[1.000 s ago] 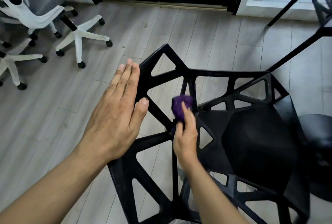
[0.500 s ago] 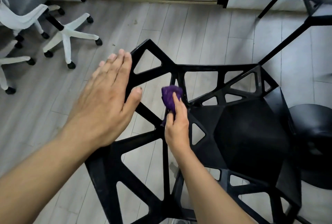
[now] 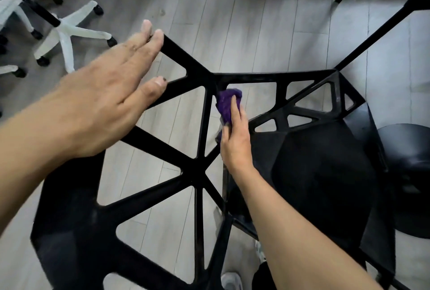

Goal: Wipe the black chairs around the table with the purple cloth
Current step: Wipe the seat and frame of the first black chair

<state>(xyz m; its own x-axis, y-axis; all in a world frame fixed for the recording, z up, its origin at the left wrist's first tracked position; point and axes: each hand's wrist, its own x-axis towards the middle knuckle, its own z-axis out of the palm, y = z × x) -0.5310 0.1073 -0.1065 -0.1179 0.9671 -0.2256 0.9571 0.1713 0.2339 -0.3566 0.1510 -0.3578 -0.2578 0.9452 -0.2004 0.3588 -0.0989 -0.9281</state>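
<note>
Purple cloth (image 3: 226, 103) grasped in my right hand (image 3: 235, 141) fingers, pressed against black chair (image 3: 197, 173) strut | my left hand (image 3: 111, 94) flat, fingers released, on backrest rim.

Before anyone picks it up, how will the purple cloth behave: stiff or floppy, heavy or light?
Probably floppy: the purple cloth is crumpled into folds in the right hand. Likely light, since it bunches small against the black chair. Being soft fabric, it should hardly slip.

Soft daylight from the top, wide-angle edge warping, slight motion blur
</note>
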